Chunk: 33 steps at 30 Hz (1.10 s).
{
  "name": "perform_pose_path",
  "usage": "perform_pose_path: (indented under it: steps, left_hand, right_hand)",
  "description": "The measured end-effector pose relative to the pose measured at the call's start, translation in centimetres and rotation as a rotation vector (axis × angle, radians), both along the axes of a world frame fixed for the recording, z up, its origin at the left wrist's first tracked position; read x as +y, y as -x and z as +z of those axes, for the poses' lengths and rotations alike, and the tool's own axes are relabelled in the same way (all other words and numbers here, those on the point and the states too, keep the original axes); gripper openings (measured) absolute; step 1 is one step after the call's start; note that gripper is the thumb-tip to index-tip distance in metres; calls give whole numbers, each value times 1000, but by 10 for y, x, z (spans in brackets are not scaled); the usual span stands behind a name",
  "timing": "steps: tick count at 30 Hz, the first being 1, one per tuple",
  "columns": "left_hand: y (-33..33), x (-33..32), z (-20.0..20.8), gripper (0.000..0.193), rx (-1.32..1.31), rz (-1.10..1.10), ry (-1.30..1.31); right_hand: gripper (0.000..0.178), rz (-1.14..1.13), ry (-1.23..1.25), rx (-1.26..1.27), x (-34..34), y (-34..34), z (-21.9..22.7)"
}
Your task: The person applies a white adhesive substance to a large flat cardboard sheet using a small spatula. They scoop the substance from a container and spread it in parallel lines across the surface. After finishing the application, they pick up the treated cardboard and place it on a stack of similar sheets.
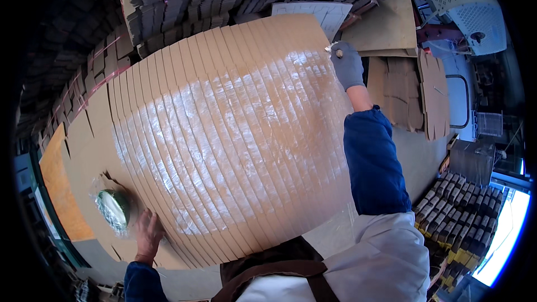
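A fan of overlapping brown cardboard sheets [224,50] spreads in front of me, each edge stepped back from the last. A shiny, wet-looking whitish coating, like glue, covers the middle band of them. My right hand [347,66], in a grey glove, is closed at the far right corner of the fan. It grips what looks like a wooden-handled brush [339,53]; its whitish working end is mostly hidden. My bare left hand [148,235] rests on the near left sheets, fingers stretched out. Close beside it stands a green round bowl [105,208] with whitish contents and clear plastic around it.
Tall stacks of cardboard [184,0] line the back and left. Folded cardboard pieces [394,92] lie at the right, near a perforated light-coloured machine guard [478,22]. Several bundled dark blocks [461,207] stand at the lower right. An orange-brown board [64,190] is at the left.
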<state>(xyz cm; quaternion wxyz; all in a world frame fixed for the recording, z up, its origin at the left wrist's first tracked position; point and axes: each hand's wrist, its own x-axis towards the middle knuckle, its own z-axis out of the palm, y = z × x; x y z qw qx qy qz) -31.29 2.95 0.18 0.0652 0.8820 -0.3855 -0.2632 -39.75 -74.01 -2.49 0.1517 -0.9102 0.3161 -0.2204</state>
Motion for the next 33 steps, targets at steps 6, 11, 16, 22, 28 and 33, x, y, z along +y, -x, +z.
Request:
perform_pose_path:
  steps: [6,11,16,22,28,33]
  left_hand:
    - [-2,-1,1,87,12,5,13]
    - [2,3,3,87,10,31,-20]
    - [-4,-5,0,84,30,14,-9]
    - [0,2,2,84,-24,-9,-14]
    - [2,9,-6,88,15,19,-14]
    - [-4,4,-6,88,-15,-31,18]
  right_hand:
    - [15,1,-31,54,-5,-3,-9]
    - [18,-20,47,58,-25,-4,-3]
    - [15,-87,30,128,-40,10,-17]
    - [12,312,-67,-139,87,-33,16]
    - [11,172,-83,-146,71,-33,34]
    - [12,168,-110,17,92,-27,21]
